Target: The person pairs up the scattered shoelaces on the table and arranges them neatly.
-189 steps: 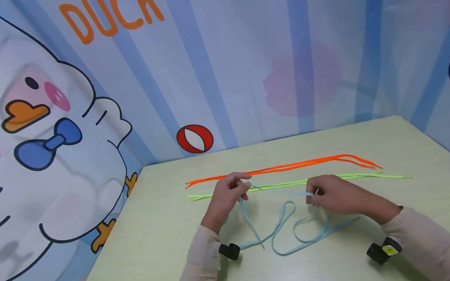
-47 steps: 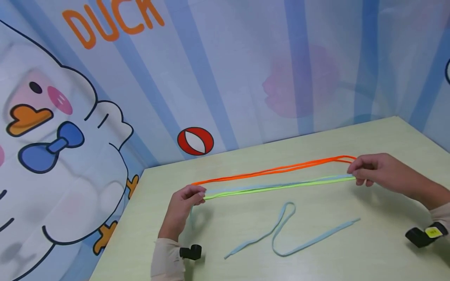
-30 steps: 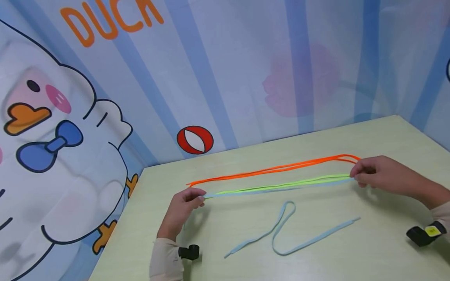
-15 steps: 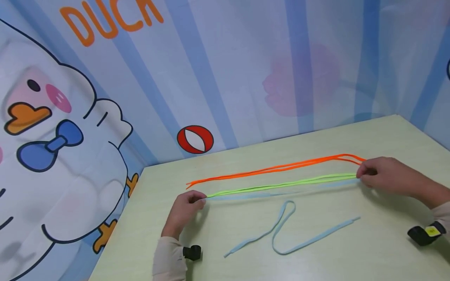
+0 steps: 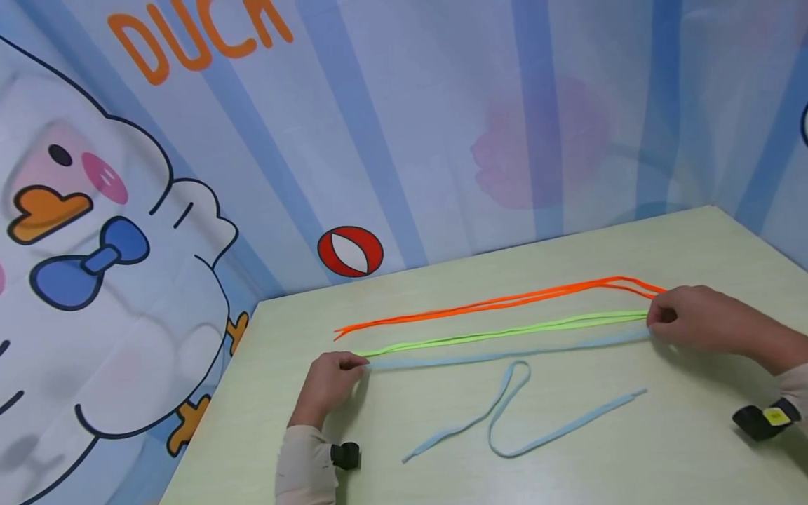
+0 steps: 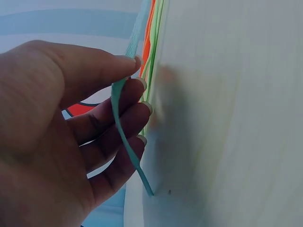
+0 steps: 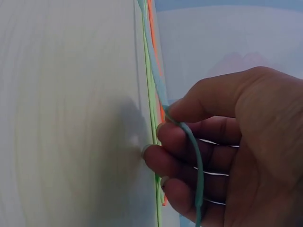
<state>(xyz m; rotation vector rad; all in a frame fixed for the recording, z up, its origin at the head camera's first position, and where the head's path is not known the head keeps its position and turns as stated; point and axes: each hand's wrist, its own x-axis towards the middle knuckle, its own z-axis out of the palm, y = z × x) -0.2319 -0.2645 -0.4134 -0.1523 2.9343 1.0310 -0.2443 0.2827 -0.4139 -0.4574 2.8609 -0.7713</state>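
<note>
A light blue flat shoelace (image 5: 435, 362) is stretched between my two hands, just in front of the green laces. My left hand (image 5: 330, 382) pinches it near its left end between thumb and index finger; a short tail hangs past the palm in the left wrist view. The right hand (image 5: 701, 319) pinches the other end, and its tail (image 7: 199, 165) hangs down in the right wrist view. Another light blue shoelace (image 5: 583, 421) lies bent in a loop on the table nearer to me. Behind the held lace lie green shoelaces (image 5: 543, 327), both ends partly hidden by my hands.
Orange shoelaces (image 5: 555, 290) lie along the back of the table (image 5: 240, 435), their right end partly behind my right hand. A printed cloth backdrop (image 5: 442, 140) with a duck figure stands behind and to the left of the table.
Earlier my hands were close together with the lace slack. They have since spread apart, pulling it straight over the green laces, and have shifted it slightly toward me, in front of them.
</note>
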